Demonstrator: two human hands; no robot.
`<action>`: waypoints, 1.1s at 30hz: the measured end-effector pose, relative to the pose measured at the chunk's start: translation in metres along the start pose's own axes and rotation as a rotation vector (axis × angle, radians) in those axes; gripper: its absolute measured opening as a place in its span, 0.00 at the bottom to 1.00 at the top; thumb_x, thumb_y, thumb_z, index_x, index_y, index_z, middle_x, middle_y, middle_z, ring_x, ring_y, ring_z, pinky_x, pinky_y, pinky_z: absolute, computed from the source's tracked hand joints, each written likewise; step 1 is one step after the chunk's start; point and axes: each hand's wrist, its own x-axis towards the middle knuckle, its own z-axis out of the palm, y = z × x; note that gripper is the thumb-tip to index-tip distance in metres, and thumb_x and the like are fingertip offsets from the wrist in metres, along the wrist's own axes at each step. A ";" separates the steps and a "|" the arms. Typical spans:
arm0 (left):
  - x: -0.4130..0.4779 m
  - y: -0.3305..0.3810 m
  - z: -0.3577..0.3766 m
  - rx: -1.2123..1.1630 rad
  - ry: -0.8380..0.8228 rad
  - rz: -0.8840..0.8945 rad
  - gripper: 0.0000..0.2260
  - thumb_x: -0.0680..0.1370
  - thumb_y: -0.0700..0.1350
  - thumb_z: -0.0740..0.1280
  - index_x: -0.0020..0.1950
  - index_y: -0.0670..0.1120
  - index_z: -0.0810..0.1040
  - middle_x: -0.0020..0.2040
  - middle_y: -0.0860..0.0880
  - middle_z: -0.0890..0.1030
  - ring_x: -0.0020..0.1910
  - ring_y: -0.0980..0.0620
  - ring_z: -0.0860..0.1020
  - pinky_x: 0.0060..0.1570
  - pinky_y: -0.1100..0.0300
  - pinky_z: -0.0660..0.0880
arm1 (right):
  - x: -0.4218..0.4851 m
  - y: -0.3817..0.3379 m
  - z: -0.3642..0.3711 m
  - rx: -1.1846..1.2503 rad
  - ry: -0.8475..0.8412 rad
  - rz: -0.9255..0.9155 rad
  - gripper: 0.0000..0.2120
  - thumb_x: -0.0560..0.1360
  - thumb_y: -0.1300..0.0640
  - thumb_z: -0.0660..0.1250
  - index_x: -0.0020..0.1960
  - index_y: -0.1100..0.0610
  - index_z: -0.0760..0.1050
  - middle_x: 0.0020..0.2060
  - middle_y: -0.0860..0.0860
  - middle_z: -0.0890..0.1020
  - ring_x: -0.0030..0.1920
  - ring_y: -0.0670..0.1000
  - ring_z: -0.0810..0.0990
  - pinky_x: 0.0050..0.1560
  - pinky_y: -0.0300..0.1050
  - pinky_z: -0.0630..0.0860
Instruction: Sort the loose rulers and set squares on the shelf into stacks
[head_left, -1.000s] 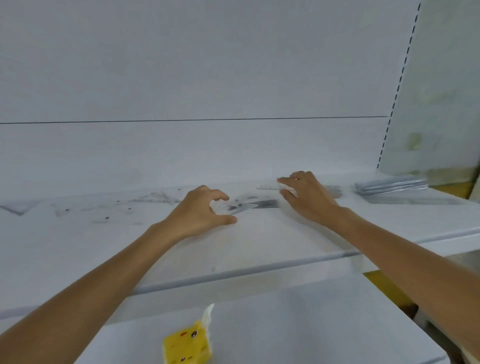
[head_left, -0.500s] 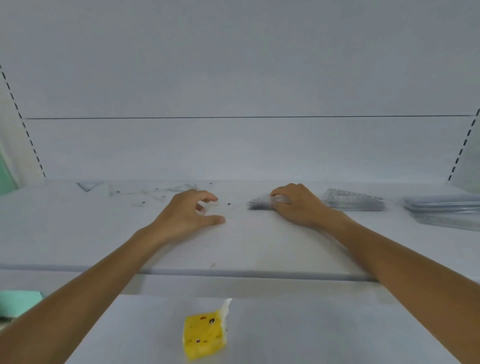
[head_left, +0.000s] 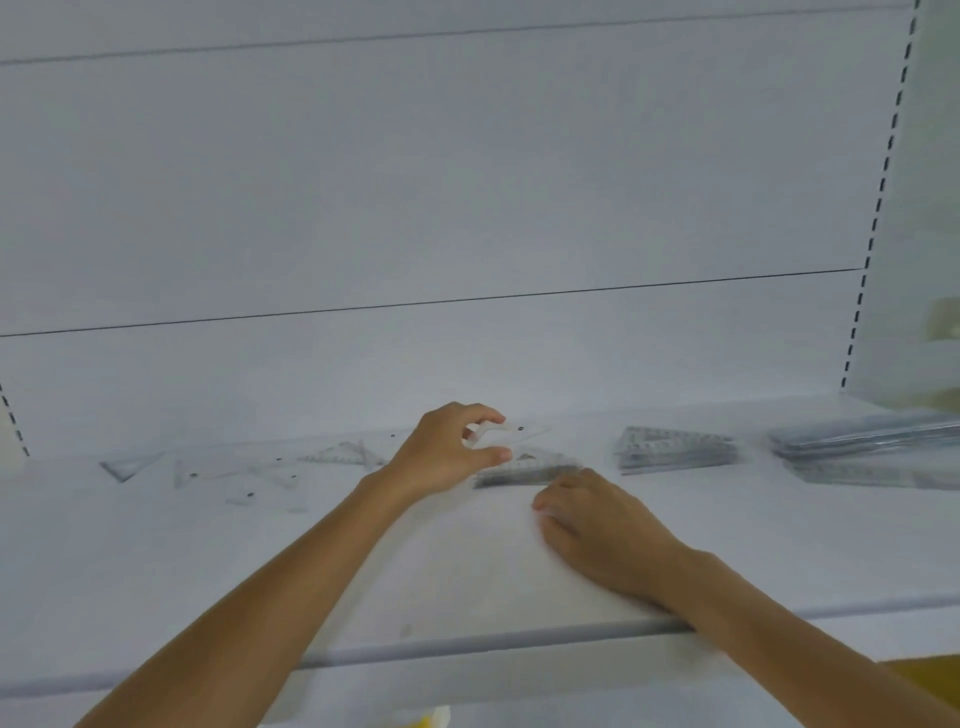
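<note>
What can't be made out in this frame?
Head view only.
Clear piece in left hand: ruler or set square unclear, transparent against the white shelf.
Loose pieces at left: count unclear, see-through, overlapping, blurred.
Right hand: anything under it is hidden by the palm.
Far-right stack: cut off by the frame edge.
Yellow thing: cut off at the bottom edge.
</note>
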 end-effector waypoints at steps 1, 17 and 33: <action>0.004 0.002 0.004 0.011 -0.019 0.009 0.17 0.70 0.54 0.72 0.57 0.56 0.76 0.58 0.53 0.76 0.50 0.58 0.74 0.45 0.67 0.67 | -0.001 -0.001 -0.001 0.001 -0.002 -0.004 0.15 0.78 0.53 0.53 0.56 0.54 0.76 0.57 0.50 0.77 0.60 0.51 0.71 0.61 0.44 0.69; 0.027 0.000 0.042 0.048 0.131 0.059 0.16 0.73 0.53 0.68 0.61 0.54 0.75 0.62 0.53 0.74 0.62 0.53 0.70 0.63 0.59 0.65 | -0.003 0.000 0.001 0.038 0.049 0.013 0.14 0.78 0.55 0.54 0.57 0.56 0.75 0.56 0.51 0.76 0.58 0.52 0.69 0.58 0.46 0.68; 0.018 0.000 0.040 0.012 0.067 0.066 0.14 0.74 0.51 0.67 0.59 0.53 0.76 0.63 0.54 0.73 0.63 0.56 0.69 0.60 0.66 0.62 | 0.000 0.004 0.004 0.014 0.054 0.009 0.14 0.77 0.53 0.55 0.58 0.54 0.75 0.56 0.49 0.76 0.58 0.51 0.70 0.58 0.43 0.67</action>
